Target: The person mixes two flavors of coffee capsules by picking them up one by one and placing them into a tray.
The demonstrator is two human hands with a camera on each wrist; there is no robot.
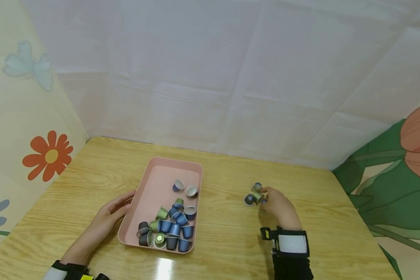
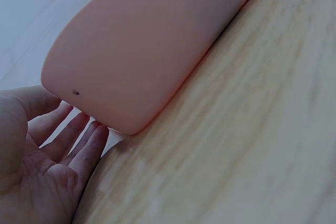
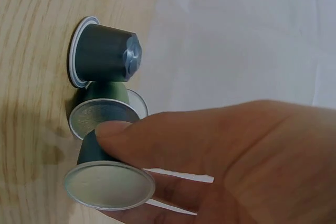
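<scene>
On the left stands a pink tray with many coffee capsules inside, blue, green and dark ones crowding its near end. My left hand lies against the tray's left side, its fingers loosely extended and touching the pink wall in the left wrist view. Over at the right, my right hand pinches a dark-sided coffee capsule with thumb and fingers, its pale lid facing the wrist camera. Right beside it are a green capsule and a dark capsule lying on its side.
Two capsules with white lids, one blue-sided and another, lie apart in the tray's upper right. The wooden table reaches back to a white cloth. Printed panels flank both sides.
</scene>
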